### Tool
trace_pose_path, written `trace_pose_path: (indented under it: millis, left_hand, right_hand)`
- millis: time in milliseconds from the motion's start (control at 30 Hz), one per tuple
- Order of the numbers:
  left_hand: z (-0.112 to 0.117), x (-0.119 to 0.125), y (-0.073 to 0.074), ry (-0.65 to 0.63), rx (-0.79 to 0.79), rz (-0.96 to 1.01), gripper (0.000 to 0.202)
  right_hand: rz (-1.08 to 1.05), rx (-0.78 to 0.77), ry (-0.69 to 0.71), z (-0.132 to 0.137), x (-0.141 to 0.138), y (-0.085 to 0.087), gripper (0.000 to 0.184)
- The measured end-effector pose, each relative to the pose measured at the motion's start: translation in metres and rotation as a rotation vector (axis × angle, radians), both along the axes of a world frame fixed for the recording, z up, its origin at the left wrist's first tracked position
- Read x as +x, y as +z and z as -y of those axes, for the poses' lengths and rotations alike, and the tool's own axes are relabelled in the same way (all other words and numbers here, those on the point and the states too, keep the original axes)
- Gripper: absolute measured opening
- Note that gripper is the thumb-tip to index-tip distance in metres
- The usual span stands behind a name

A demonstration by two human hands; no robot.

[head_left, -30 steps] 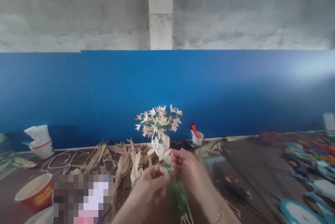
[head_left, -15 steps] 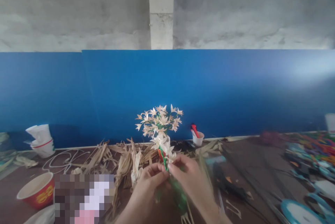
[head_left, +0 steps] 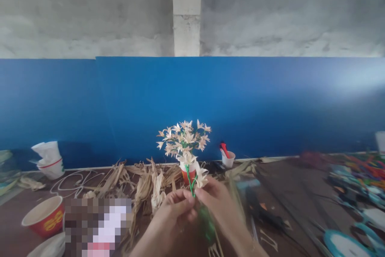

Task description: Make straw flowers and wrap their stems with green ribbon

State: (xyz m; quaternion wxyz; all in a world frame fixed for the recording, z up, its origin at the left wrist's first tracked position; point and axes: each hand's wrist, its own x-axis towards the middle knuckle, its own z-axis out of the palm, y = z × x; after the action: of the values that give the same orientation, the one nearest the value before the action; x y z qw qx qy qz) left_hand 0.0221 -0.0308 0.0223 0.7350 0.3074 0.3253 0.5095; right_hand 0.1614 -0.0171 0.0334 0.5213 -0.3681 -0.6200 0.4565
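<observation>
Between my hands is a small artificial flower sprig (head_left: 191, 183) with cream petals and green wrapped stems. My left hand (head_left: 177, 209) pinches the green stem low down, where its branches join. The fingers of my right hand (head_left: 215, 199) are closed at the base of the right-hand flower (head_left: 201, 176). Behind the sprig, a fuller bunch of pale flowers (head_left: 185, 138) rises from a red and white paper cup (head_left: 188, 175). Something green and blurred (head_left: 207, 223) lies under my right hand.
Dried corn husks (head_left: 144, 187) spread across the brown table. At left are a red paper bowl (head_left: 45, 217), white cups (head_left: 49, 160) and a white cord (head_left: 75, 183). A white cup with a red-handled tool (head_left: 227, 156) stands behind. Blue ribbon rolls (head_left: 343, 243) and a dark glue gun (head_left: 264, 213) lie right.
The right-hand flower of the sprig has tilted outward to the right, so its two green branches now stand apart. Both hands stay nearly in place.
</observation>
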Motion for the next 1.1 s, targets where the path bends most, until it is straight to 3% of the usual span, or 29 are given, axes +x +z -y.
trace_pose_path:
  millis: [167, 267, 367, 467, 633, 767, 833, 967, 1100]
  left_hand:
    - [-0.002, 0.002, -0.002, 0.071, -0.018, -0.001, 0.028]
    - [-0.003, 0.003, -0.002, 0.154, 0.023, -0.038, 0.029]
    - [-0.004, 0.004, -0.003, 0.244, 0.081, -0.121, 0.031]
    - [-0.005, 0.006, -0.005, 0.27, 0.133, -0.234, 0.033]
    - [-0.002, 0.001, 0.001, 0.304, 0.256, -0.462, 0.029]
    - [0.005, -0.008, 0.01, 0.686, 0.47, -0.593, 0.019]
    - [0.006, -0.01, 0.01, 0.785, 0.565, -0.655, 0.015]
    - [0.004, -0.009, 0.009, 0.825, 0.609, -0.739, 0.016]
    - [0.002, -0.007, 0.01, 0.807, 0.67, -0.767, 0.015]
  right_hand:
    - [0.158, 0.272, -0.171, 0.007, 0.002, 0.0, 0.013]
    - [0.087, 0.16, -0.103, 0.003, 0.0, -0.002, 0.007]
    - [-0.048, -0.118, 0.038, -0.004, -0.003, -0.005, 0.022]
    - [-0.12, -0.286, 0.055, -0.007, -0.007, -0.009, 0.023]
    - [-0.122, -0.22, -0.097, -0.003, -0.006, -0.003, 0.017]
    - [0.122, -0.083, -0.262, -0.002, -0.005, 0.001, 0.02]
    - [0.207, -0.007, -0.325, -0.002, -0.006, -0.004, 0.021]
    - [0.202, 0.02, -0.241, -0.001, -0.013, -0.013, 0.024]
    - [0.002, -0.099, -0.105, 0.0, -0.017, -0.016, 0.026]
